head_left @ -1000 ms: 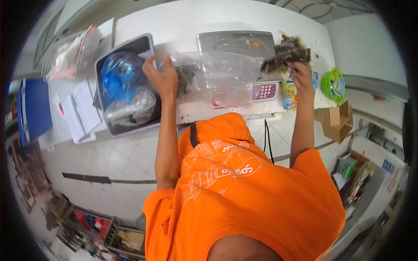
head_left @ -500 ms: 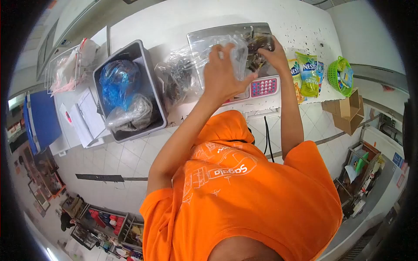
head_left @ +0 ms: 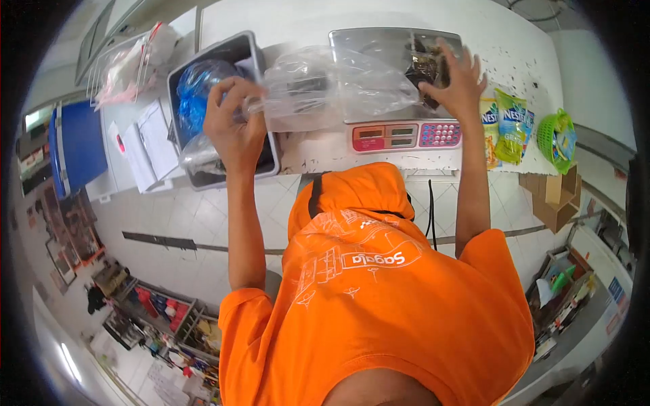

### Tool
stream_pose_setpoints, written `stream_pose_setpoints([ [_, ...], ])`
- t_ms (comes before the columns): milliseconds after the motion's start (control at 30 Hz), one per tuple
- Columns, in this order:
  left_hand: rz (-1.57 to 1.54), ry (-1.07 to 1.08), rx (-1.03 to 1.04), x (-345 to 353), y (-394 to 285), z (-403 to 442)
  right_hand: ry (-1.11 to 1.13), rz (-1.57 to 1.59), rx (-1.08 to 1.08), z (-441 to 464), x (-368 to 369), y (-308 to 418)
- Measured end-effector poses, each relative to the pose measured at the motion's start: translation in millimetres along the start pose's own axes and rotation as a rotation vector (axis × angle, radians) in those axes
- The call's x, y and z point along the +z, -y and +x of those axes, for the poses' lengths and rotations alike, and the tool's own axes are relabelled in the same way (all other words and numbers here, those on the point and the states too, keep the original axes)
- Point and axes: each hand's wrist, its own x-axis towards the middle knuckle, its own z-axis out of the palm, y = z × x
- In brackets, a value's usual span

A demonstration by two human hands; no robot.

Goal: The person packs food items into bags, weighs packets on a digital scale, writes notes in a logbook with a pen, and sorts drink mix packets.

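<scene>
My left hand [head_left: 237,122] pinches the left end of a clear plastic bag [head_left: 372,88]. The bag stretches from over the grey tub to the steel pan of a digital scale [head_left: 406,137]; dark contents show blurrily through it near its left part. A dark, shiny clear-wrapped pack [head_left: 425,68] rests on the right side of the pan. Over that pack is my right hand [head_left: 459,84], fingers spread and thumb against it, without a closed grip.
A grey tub [head_left: 271,159] holds a blue plastic bag [head_left: 196,88] and a clear bag. Left of it lie papers [head_left: 152,145] and a wire rack [head_left: 125,74]. Nestea packs [head_left: 511,125] and a green basket [head_left: 558,142] are on the right; a cardboard box [head_left: 552,193] stands below.
My left hand has moved left from over the scale, drawing the clear bag out sideways. My right hand has opened around the dark pack, which now rests on the pan. The view has shifted slightly.
</scene>
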Motion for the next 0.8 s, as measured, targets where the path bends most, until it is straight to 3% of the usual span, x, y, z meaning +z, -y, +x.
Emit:
stream_pose_setpoints([
  [67,-0.085,0.009,-0.119,-4,1,-12,-0.034,0.264,-0.231,-1,-24,57],
  [133,-0.134,-0.001,-0.13,-2,12,-25,0.601,1.172,-0.292,-12,-21,101],
  [200,-0.07,-0.067,0.015,4,7,-32,0.822,0.755,-0.263,-21,5,175],
  [233,-0.073,-0.093,0.05,7,8,-40,0.671,0.44,-0.502,-16,56,178],
  [267,-0.079,-0.121,0.087,12,6,-46,0.702,0.29,-0.477,-5,67,199],
  [300,-0.089,-0.138,0.064,18,-5,-52,0.595,0.163,-0.531,6,103,203],
  [400,-0.23,-0.213,-0.107,29,-12,-65,0.435,-0.081,-0.615,21,204,194],
  [433,-0.261,-0.177,-0.252,24,2,-76,0.406,-0.102,-0.629,23,220,190],
  [500,-0.148,-0.325,-0.205,8,1,-63,0.314,-0.048,-0.666,22,230,183],
  [533,-0.086,-0.394,-0.193,-3,-3,-58,0.264,0.032,-0.683,18,227,179],
  [600,-0.066,-0.33,-0.357,-23,-9,-49,0.213,0.231,-0.712,6,205,176],
  [700,-0.242,-0.314,-0.447,-32,-7,-34,0.625,0.332,-0.556,-32,118,193],
  [800,-0.109,-0.284,-0.388,-34,1,-29,0.857,0.22,-0.436,-58,57,205],
])
